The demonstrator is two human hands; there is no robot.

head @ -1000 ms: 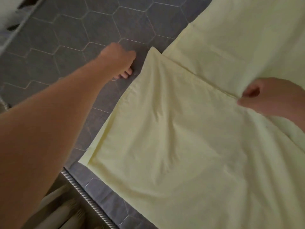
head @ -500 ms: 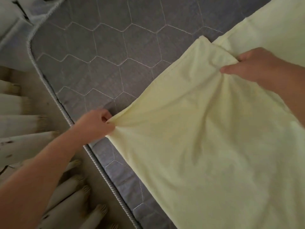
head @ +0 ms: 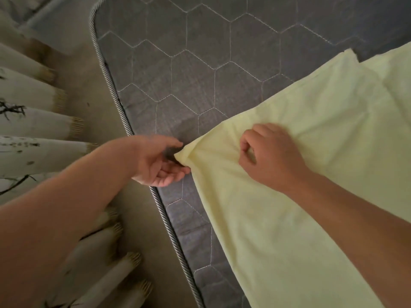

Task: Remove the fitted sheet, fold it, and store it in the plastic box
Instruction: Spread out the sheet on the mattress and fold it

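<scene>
The pale yellow fitted sheet (head: 300, 174) lies partly folded across the right half of the bare grey quilted mattress (head: 200, 63). My right hand (head: 269, 156) has its fingers curled into the cloth, bunching it close to the sheet's pointed left corner. My left hand (head: 155, 161) is at that corner, palm up with fingers spread, its fingertips touching the corner's tip near the mattress edge. The plastic box is out of view.
The mattress's corded edge (head: 124, 121) runs diagonally from top to bottom. Left of it is a beige floor strip (head: 89, 85) and pale curtain folds with fringed hems (head: 33, 121).
My right hand carried its pinched edge down and left to meet the corner. My left hand has let go of its pinch and now lies open at the corner.
</scene>
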